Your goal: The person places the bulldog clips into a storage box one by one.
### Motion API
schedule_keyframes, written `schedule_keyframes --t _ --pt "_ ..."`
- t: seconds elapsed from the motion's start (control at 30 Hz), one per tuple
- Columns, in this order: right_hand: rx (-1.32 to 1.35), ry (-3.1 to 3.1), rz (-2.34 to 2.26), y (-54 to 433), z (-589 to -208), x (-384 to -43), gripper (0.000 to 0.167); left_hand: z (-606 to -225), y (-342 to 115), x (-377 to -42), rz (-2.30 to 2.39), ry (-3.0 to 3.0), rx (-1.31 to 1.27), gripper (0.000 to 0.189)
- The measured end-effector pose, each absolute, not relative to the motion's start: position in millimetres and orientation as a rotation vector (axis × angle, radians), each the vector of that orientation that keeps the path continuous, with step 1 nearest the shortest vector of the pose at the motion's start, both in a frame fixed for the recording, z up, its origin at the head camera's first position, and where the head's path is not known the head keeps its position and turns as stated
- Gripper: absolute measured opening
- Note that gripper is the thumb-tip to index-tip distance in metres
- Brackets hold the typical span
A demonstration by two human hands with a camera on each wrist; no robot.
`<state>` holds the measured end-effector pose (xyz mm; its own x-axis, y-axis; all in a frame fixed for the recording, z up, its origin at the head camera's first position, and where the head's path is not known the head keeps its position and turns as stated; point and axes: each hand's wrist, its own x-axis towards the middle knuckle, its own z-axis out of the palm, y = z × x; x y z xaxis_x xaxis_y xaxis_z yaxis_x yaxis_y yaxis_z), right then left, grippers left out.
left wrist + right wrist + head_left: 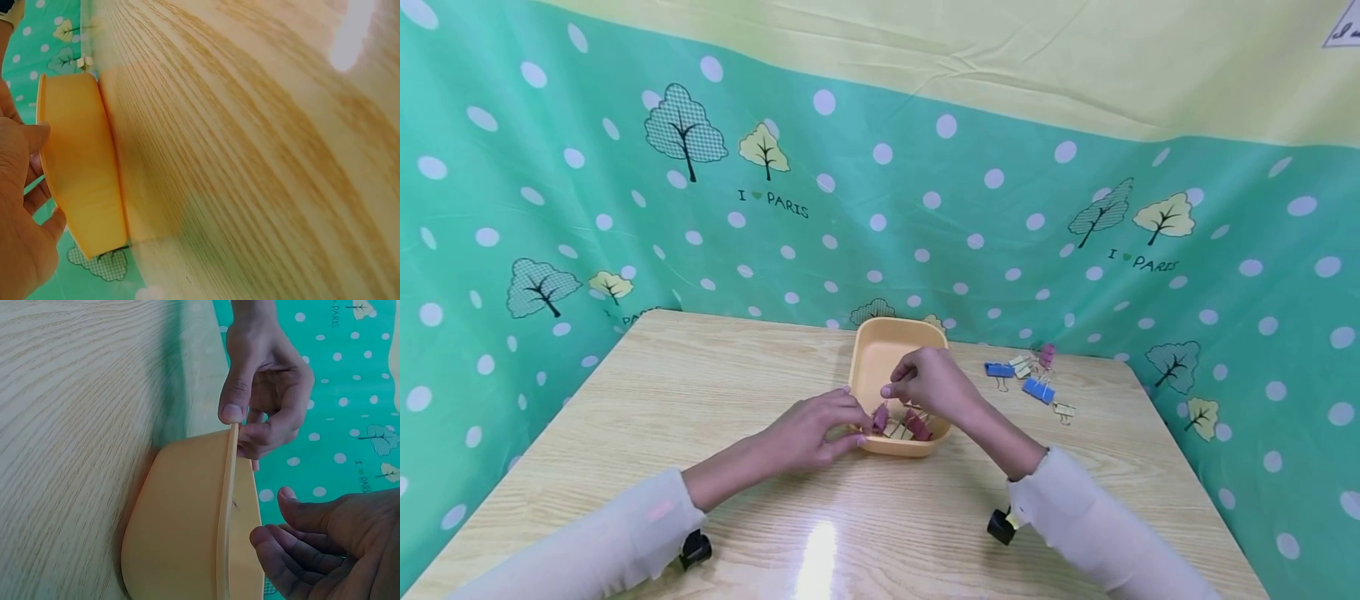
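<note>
A light-orange plastic box (865, 367) stands on the table, with several binder clips at its near end. Among them are a purple clip (880, 418), a dark red clip (918, 425) and a pale yellow one. My left hand (816, 429) pinches the box's rim at the near left, thumb outside and fingers inside, as the right wrist view shows (269, 394). Over the box hovers my right hand (932, 385), just above the clips. In the right wrist view its thumb and fingertips are apart, with nothing visible between them.
Right of the box lie more binder clips: a blue one (1039, 390), another blue one (998, 370), pale yellow clips (1064, 409) and a pink one (1047, 356). A green dotted curtain (880, 183) surrounds the wooden table (737, 367) at back and sides.
</note>
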<state>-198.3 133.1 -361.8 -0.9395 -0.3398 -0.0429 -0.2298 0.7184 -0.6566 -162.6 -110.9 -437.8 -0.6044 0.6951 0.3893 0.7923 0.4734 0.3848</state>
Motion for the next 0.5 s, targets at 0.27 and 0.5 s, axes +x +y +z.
schedule_keyframes --t 0.27,0.5 --pt "-0.356 2.801 -1.004 151 -362 -202 0.018 -440 -111 -163 -0.810 -2.554 -1.274 0.013" --pt "-0.288 2.800 -1.036 180 -361 -205 0.019 -440 -110 -163 -0.830 -2.555 -1.276 0.013"
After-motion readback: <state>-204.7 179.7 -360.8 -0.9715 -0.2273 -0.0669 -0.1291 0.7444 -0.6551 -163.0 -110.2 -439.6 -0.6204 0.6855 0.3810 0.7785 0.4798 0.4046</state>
